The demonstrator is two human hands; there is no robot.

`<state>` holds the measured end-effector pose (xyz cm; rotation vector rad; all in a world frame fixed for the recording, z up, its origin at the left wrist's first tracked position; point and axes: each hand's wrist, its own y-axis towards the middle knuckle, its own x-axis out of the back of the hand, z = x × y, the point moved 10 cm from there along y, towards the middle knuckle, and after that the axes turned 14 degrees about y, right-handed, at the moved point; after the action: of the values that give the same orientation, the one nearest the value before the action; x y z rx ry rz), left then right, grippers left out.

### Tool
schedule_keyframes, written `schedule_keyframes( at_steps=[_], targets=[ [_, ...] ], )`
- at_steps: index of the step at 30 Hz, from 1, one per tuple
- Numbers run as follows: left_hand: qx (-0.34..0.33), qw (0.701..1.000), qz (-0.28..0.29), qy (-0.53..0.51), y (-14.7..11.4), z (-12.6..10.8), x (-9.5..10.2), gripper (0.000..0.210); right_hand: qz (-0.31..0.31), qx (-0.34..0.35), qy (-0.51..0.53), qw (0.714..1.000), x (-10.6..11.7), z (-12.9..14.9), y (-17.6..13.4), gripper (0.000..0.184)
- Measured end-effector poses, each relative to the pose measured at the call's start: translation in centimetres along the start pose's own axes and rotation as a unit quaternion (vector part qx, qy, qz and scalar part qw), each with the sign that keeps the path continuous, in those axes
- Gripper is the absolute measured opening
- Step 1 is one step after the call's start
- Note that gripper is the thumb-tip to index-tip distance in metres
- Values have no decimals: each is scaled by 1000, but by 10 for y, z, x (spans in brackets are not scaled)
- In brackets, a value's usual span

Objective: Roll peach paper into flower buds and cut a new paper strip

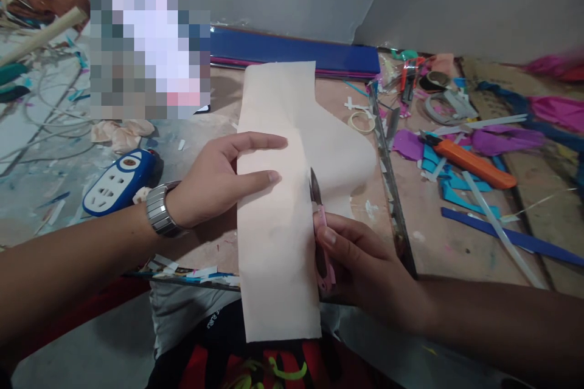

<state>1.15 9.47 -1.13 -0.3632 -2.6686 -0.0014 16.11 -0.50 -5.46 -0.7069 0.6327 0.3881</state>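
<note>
A cream sheet of paper or thin card (278, 267) lies lengthwise in front of me, its near end over the table edge. My left hand (228, 173) holds it at the left side, thumb and one finger stretched apart on top; the other fingers are hidden. My right hand (360, 255) grips small pink-handled scissors (321, 219), their dark blades pointing away from me at the right edge of the narrow strip. A wider, curved part of the cream material (344, 140) spreads out to the right of the blades.
A blue-and-white power socket (112, 182) sits left of my wrist. Long blue sheets (292, 51) lie at the back. To the right are an orange cutter (477, 161), a tape roll (449, 106), purple scraps (506, 138) and a white stick (502, 228).
</note>
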Motion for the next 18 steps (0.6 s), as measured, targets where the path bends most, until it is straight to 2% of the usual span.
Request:
schedule_keyframes(
  at_steps=[11, 18],
  targets=[
    [-3, 999, 33, -16, -2, 0, -9, 45, -21, -16, 4, 1000, 4, 0, 2, 50],
    [-6, 1000, 27, 8, -3, -3, -9, 44, -27, -5, 13, 1000, 5, 0, 3, 49]
  ],
)
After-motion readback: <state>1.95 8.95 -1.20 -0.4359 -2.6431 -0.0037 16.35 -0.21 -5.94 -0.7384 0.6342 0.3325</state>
